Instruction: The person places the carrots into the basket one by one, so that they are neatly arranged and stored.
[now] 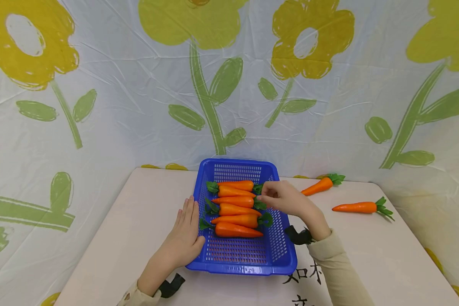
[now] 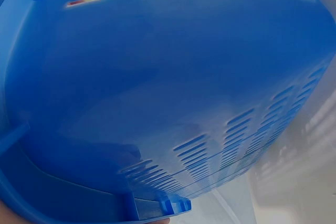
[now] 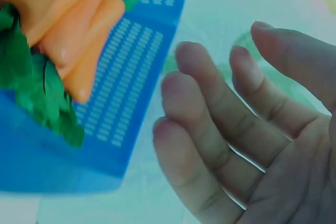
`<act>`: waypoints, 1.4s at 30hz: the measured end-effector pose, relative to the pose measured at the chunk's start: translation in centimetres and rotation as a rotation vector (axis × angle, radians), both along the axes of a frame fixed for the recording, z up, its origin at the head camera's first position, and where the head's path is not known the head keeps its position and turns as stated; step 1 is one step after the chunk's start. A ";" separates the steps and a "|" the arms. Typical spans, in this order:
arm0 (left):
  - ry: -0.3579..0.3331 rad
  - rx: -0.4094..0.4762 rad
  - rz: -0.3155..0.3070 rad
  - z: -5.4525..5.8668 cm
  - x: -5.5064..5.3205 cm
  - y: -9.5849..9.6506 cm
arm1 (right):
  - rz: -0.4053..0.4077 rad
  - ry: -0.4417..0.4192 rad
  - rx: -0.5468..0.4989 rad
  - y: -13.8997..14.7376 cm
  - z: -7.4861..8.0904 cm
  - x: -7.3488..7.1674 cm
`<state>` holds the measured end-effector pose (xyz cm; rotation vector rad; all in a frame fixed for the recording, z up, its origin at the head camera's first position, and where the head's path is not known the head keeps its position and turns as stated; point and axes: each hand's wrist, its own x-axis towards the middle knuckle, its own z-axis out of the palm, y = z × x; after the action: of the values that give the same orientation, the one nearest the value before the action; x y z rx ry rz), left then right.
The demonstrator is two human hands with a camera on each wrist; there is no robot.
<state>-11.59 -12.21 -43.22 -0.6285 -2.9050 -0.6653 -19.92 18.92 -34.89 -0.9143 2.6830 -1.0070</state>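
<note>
A blue plastic basket (image 1: 245, 269) holds several orange carrots (image 1: 237, 230) laid in a stack of rows, their green leaves pointing alternately left and right. Along the basket's left rim rests my left hand (image 1: 183, 236), fingers straight. The left wrist view is filled by the slotted outer wall (image 2: 131, 51) of the basket, with only a sliver of finger at the bottom. My right hand (image 1: 284, 197) is over the right side of the basket, close to the leaves. Its loosely bent fingers (image 3: 181, 156) hold nothing in the right wrist view, apart from the carrots.
Two more carrots lie on the pale table (image 1: 149, 195) to the right: one behind (image 1: 319, 186), the other farther right (image 1: 355, 207). Black characters (image 1: 300, 276) mark the tabletop near the front. A flower-printed cloth (image 1: 130, 106) hangs behind the table.
</note>
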 end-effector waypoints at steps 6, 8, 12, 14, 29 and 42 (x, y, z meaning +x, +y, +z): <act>0.000 0.002 0.001 0.1 0.0 0.0 | -0.133 0.060 -0.092 2.7 0.0 0.2; 0.001 0.002 0.001 0.1 0.0 0.0 | -0.194 0.096 -0.112 3.7 -0.2 0.2; 0.000 -0.001 0.000 0.1 0.0 0.0 | -0.318 0.183 -0.160 5.9 -0.6 0.1; -0.001 -0.002 -0.001 0.1 0.0 0.0 | -0.378 0.232 -0.183 7.1 -0.9 0.0; -0.004 -0.002 -0.004 0.1 0.1 0.0 | -0.843 0.467 -0.281 16.9 -3.4 -0.1; -0.010 0.002 -0.002 0.1 0.1 0.0 | -0.881 0.530 -0.173 24.7 -8.1 -0.8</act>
<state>-11.44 -12.20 -43.11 -0.6297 -2.9131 -0.6740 -20.69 43.60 -42.98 0.0870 3.6010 -1.2751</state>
